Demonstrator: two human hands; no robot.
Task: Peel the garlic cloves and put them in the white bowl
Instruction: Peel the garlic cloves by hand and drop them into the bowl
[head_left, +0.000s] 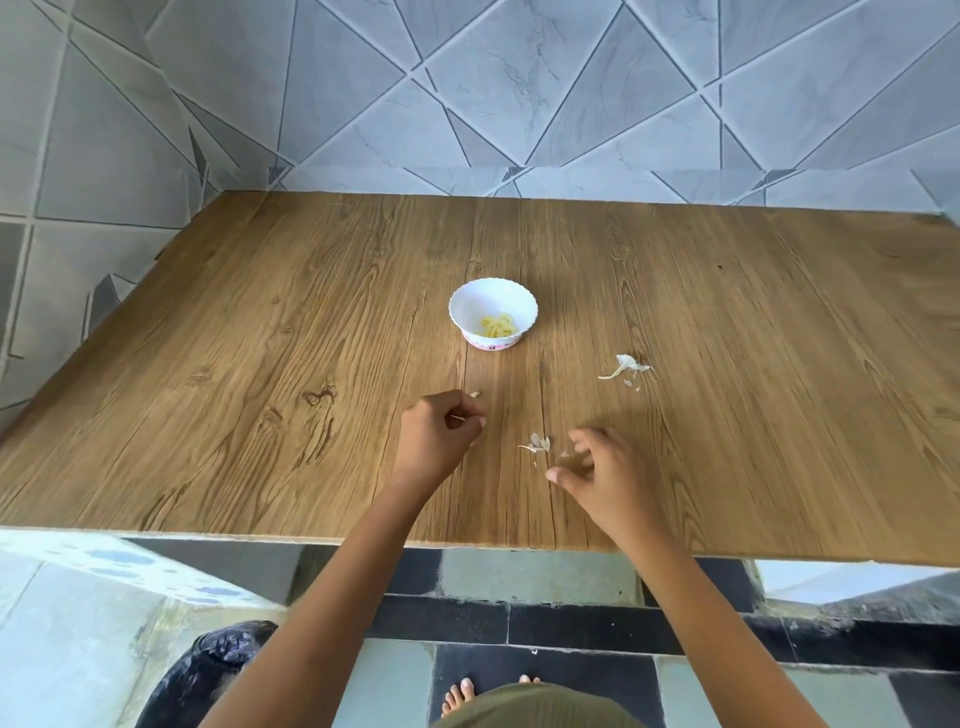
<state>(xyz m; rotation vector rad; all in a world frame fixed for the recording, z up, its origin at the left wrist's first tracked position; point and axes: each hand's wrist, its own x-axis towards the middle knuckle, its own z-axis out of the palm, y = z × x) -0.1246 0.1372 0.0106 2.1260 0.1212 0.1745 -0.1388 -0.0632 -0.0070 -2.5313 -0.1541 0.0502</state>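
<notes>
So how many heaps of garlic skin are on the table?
2. The larger heap lies right of the white bowl; the smaller heap lies between the left hand and right hand. Stray flakes lie nearby; the left hand may hide more.

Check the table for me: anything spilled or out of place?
Only peel scraps: loose garlic skins lie on the table in two clusters, one right of the white bowl, one between the left hand and right hand. The bowl stands upright, peeled cloves inside.
</notes>
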